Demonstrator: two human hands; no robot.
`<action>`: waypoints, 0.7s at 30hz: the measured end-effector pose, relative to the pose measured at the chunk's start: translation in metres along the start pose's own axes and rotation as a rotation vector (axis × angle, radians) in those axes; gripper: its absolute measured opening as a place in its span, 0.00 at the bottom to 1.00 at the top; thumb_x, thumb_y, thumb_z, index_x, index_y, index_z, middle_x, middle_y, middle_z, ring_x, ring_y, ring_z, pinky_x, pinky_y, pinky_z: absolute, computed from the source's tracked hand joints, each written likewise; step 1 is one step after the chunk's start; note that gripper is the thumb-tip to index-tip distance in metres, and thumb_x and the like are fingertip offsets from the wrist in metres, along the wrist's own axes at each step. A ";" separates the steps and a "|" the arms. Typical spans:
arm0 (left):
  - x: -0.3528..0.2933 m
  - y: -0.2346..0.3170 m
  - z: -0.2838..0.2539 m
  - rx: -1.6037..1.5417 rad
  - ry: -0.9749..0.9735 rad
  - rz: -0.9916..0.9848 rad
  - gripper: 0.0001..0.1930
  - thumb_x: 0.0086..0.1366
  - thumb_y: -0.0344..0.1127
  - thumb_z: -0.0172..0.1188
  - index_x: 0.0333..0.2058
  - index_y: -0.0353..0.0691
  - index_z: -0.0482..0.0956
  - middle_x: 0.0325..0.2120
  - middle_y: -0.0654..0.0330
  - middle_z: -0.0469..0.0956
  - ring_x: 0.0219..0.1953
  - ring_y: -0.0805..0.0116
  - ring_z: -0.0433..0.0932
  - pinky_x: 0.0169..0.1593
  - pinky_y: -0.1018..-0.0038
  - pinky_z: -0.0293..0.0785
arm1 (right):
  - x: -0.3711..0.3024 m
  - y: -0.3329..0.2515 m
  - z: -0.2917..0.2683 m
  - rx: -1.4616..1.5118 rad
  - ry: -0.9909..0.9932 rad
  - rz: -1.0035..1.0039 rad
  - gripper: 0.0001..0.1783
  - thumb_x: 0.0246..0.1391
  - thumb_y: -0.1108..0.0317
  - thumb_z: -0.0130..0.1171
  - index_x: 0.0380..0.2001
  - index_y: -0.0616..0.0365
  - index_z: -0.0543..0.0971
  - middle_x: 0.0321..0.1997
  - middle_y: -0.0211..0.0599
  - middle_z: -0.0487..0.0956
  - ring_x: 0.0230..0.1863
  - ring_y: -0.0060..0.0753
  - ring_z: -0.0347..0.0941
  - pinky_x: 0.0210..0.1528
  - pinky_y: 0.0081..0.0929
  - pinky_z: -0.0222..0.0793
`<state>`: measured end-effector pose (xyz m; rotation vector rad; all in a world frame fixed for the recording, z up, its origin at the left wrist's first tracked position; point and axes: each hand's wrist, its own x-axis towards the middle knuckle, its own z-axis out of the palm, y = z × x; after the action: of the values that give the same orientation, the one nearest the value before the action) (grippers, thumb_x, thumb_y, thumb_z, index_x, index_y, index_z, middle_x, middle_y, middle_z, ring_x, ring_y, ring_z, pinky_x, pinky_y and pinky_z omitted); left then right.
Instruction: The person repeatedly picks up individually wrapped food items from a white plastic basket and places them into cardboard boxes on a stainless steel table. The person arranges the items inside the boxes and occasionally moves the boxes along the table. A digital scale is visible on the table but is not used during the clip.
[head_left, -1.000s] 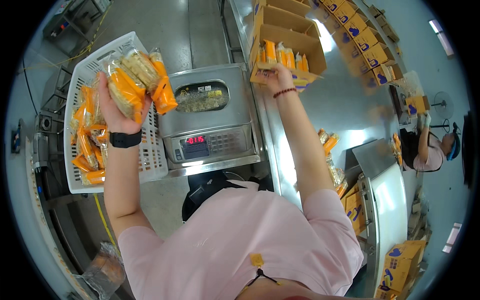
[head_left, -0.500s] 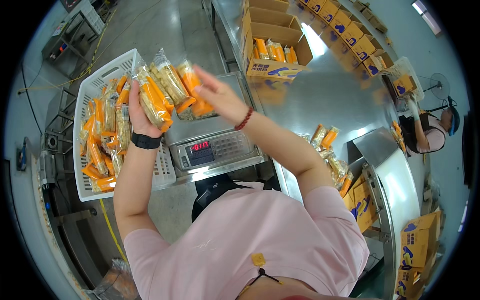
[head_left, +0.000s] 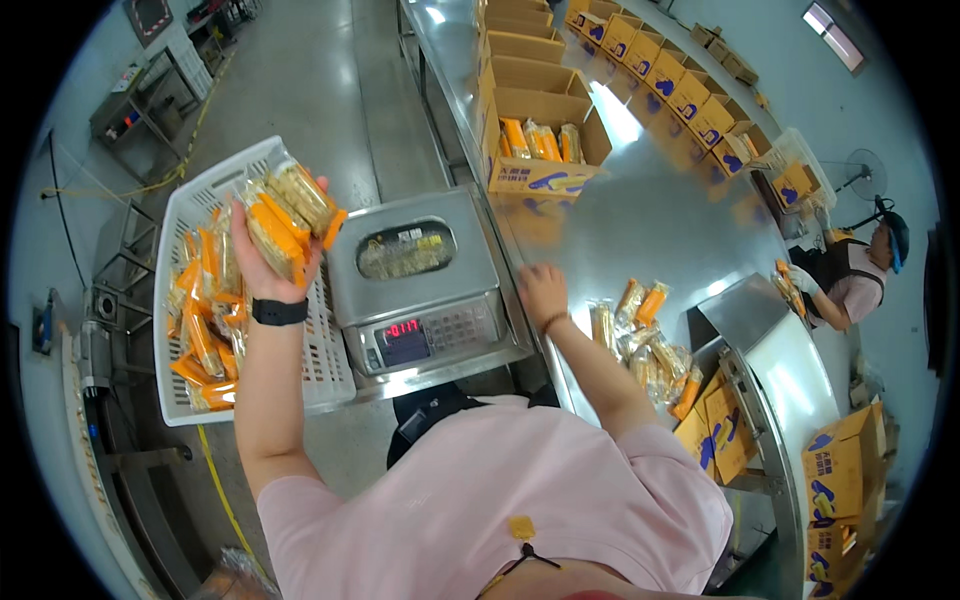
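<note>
Orange-and-clear snack packs fill the left hand, whose grip is clamped round a bundle of several, held up just left of the scale and above the white basket. More packs lie in that basket, left of the scale. Half a second ago the right hand was up at this bundle, touching its packs; now it has dropped away to the steel worktop just right of the scale. The right hand lies flat there, fingers spread and holding nothing, its grip apart. A second ago it was far behind the scale at the open carton, where packs already stand on end.

So the bundle has stayed whole in the left hand through both moments, and no pack from it has reached the scale pan, which carries only a reflection. The display shows red digits. My reading is that the bundle is sorted and still waiting to be weighed.

Right of the scale, beyond the right hand, a loose heap of packs rests on the worktop. Further right a co-worker in a cap works beside a row of boxes.
</note>
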<state>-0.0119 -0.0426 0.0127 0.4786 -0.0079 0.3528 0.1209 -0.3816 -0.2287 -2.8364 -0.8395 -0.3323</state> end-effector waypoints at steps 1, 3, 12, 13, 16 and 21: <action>-0.001 0.001 -0.001 0.013 -0.016 0.014 0.35 0.59 0.59 0.40 0.52 0.32 0.60 0.47 0.47 0.67 0.49 0.51 0.68 0.47 0.62 0.71 | -0.019 -0.001 0.012 0.046 0.059 -0.016 0.24 0.44 0.61 0.55 0.47 0.53 0.69 0.51 0.46 0.66 0.55 0.48 0.58 0.55 0.43 0.55; 0.000 0.001 -0.006 -0.008 0.006 0.012 0.34 0.60 0.58 0.41 0.55 0.35 0.58 0.51 0.52 0.64 0.54 0.53 0.62 0.55 0.59 0.59 | -0.046 -0.005 0.016 0.017 0.048 -0.029 0.27 0.45 0.59 0.55 0.51 0.51 0.66 0.58 0.45 0.61 0.61 0.48 0.52 0.60 0.48 0.46; -0.004 0.000 -0.006 -0.022 -0.127 0.034 0.35 0.59 0.59 0.41 0.56 0.36 0.55 0.54 0.49 0.61 0.54 0.54 0.64 0.54 0.60 0.61 | -0.060 -0.005 0.013 0.044 -0.012 -0.039 0.30 0.43 0.61 0.56 0.53 0.50 0.65 0.60 0.44 0.58 0.62 0.47 0.50 0.61 0.49 0.44; -0.005 0.000 -0.004 -0.020 -0.132 0.031 0.35 0.59 0.59 0.41 0.56 0.36 0.55 0.54 0.49 0.61 0.54 0.54 0.64 0.54 0.60 0.61 | -0.060 -0.005 0.013 0.050 -0.009 -0.040 0.30 0.43 0.61 0.56 0.53 0.50 0.65 0.60 0.44 0.58 0.62 0.47 0.50 0.61 0.49 0.44; -0.005 -0.001 -0.001 0.025 -0.115 0.087 0.35 0.59 0.59 0.41 0.57 0.37 0.55 0.54 0.49 0.60 0.53 0.54 0.64 0.54 0.59 0.61 | -0.060 -0.005 0.012 0.066 0.001 -0.035 0.30 0.43 0.62 0.56 0.52 0.50 0.65 0.60 0.43 0.59 0.62 0.46 0.50 0.61 0.49 0.44; -0.002 0.003 -0.008 0.008 -0.128 0.058 0.39 0.57 0.64 0.42 0.57 0.37 0.54 0.54 0.49 0.60 0.53 0.54 0.64 0.54 0.59 0.61 | -0.059 -0.005 0.011 0.070 0.019 -0.039 0.29 0.43 0.63 0.55 0.52 0.50 0.65 0.60 0.43 0.59 0.62 0.46 0.50 0.61 0.48 0.44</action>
<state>-0.0156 -0.0372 0.0071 0.5093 -0.1444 0.3785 0.0720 -0.4057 -0.2537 -2.7512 -0.8853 -0.3285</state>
